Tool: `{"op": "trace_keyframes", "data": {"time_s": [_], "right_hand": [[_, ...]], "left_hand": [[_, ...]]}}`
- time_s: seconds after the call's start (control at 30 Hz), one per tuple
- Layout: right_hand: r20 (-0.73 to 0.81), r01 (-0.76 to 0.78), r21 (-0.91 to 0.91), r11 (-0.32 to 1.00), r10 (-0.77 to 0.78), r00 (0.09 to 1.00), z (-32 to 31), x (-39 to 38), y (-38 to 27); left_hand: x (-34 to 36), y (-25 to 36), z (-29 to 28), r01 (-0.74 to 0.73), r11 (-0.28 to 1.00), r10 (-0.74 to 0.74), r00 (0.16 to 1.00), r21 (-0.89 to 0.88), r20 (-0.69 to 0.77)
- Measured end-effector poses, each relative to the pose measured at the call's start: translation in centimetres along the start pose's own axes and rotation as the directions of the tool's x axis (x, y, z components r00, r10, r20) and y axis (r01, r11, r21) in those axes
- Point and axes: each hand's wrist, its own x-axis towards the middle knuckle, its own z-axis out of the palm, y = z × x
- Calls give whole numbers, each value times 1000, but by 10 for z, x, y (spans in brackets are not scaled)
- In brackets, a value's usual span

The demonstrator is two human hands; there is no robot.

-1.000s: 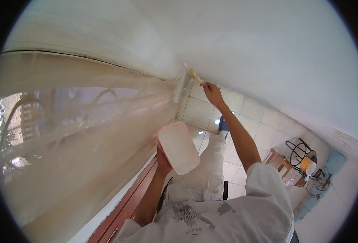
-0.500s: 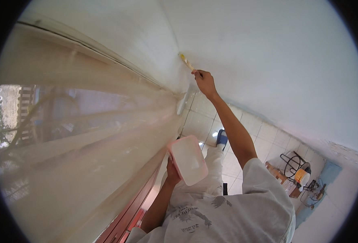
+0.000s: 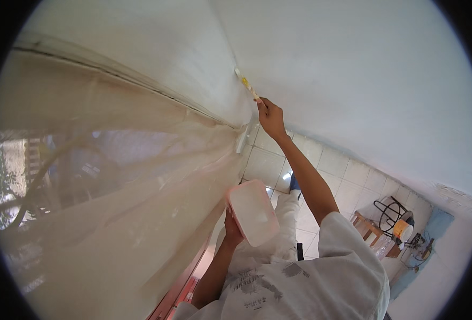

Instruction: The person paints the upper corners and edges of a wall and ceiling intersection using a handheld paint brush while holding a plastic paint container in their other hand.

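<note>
White walls meet near 12 o'clock; plastic sheeting hangs at 9 o'clock. Your right hand, clamped on paintbrush, holds tip where walls meet. Your left hand grips side of pink container, 6 o'clock. Orange-and-white tub noted at 4 o'clock.

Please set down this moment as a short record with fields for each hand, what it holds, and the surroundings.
Left hand: holds a pink-edged container by its left side
Right hand: grips a brush by the handle
Brush tip: at or near the corner of the white walls; contact unclear
Left side: translucent sheeting
Below: pale tiled floor
Lower right: orange-and-white tub beside a black metal frame
</note>
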Motion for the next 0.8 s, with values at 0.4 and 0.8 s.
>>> {"op": "trace_keyframes", "data": {"time_s": [0.4,0.8], "right_hand": [[65,-349,-407,844,408,911,53,-21,250],[-1,-134,45,990,134,991,-6,-20,39]], "left_hand": [[3,-23,-48,14,1000,-13,996,9,-91],[10,-40,-58,40,997,-47,992,-66,-113]]}}
